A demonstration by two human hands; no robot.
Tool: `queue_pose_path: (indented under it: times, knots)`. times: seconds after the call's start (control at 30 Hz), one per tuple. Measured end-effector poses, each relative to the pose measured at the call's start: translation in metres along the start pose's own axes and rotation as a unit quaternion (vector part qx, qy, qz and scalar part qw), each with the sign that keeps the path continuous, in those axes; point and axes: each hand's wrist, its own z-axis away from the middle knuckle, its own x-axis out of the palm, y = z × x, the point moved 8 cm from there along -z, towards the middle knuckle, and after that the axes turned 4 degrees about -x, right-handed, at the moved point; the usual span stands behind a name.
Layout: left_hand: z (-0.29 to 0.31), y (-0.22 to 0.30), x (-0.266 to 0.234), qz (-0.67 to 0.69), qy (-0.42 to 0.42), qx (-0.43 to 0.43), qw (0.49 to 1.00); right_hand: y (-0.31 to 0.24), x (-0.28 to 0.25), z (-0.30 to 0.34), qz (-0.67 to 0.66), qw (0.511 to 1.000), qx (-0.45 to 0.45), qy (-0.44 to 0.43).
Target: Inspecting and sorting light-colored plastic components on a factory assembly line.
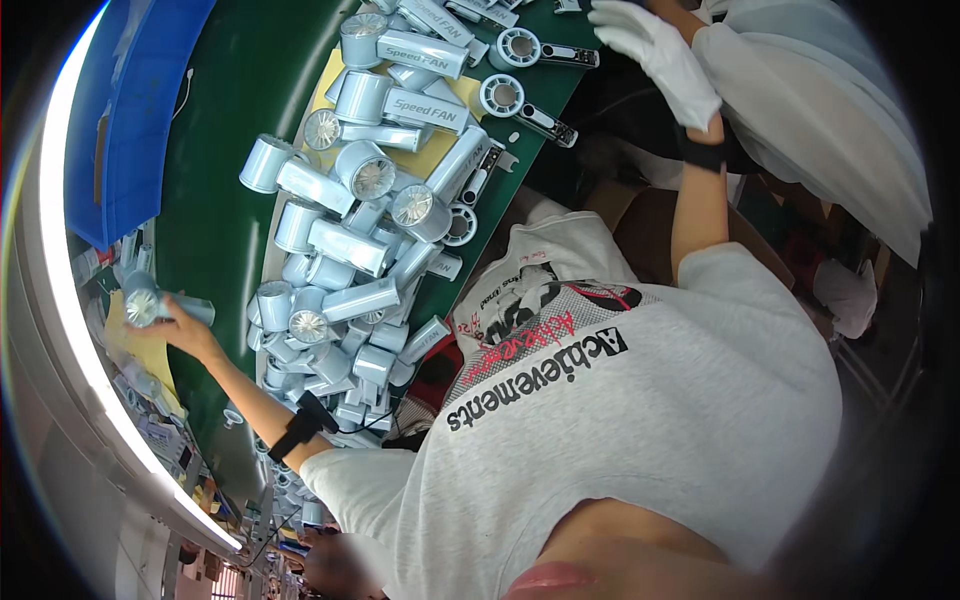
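Note:
At the far left, my bare left hand (186, 328) grips a pale blue handheld fan (146, 306), its round grille facing outward. The fan is above a yellow sheet (150, 358) beyond the green table. My right hand (655, 58), in a white glove, is stretched out past the table's right edge, fingers extended and nothing seen in them. Nearest to it are opened fan halves (520, 48) with dark circuit parts in their handles; another opened half (503, 96) lies just below. A large heap of pale blue fans (365, 170) fills the table between my arms.
A blue bin (140, 110) stands at the upper left beside the green table surface (215, 120). A bright white light bar (62, 240) curves along the left. A co-worker's pale sleeve (800, 70) and forearm are close to my right hand. Yellow sheets (405, 160) lie under some fans.

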Motion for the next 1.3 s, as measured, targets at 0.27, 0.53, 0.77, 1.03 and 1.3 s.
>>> queue_pose_path:
  times: [0.27, 0.53, 0.77, 1.03, 1.3]
  knots:
    - [0.218, 0.172, 0.090, 0.872, -0.238, -0.260, 0.339, -0.110, 0.173, 0.073, -0.291, 0.926, -0.121, -0.208]
    - [0.307, 0.192, 0.169, 0.800, -0.266, -0.427, 0.328, -0.066, 0.232, 0.065, -0.384, 0.837, 0.023, -0.389]
    - [0.282, 0.199, 0.150, 0.480, -0.242, -0.309, 0.785, -0.054, 0.241, 0.056, -0.399, 0.847, -0.077, -0.343]
    - [0.248, 0.189, 0.119, 0.095, -0.094, -0.072, 0.988, -0.077, 0.229, 0.077, -0.313, 0.895, -0.022, -0.315]
    - [0.278, 0.182, 0.153, 0.712, -0.330, -0.218, 0.580, -0.079, 0.243, 0.084, -0.329, 0.791, -0.007, -0.515]
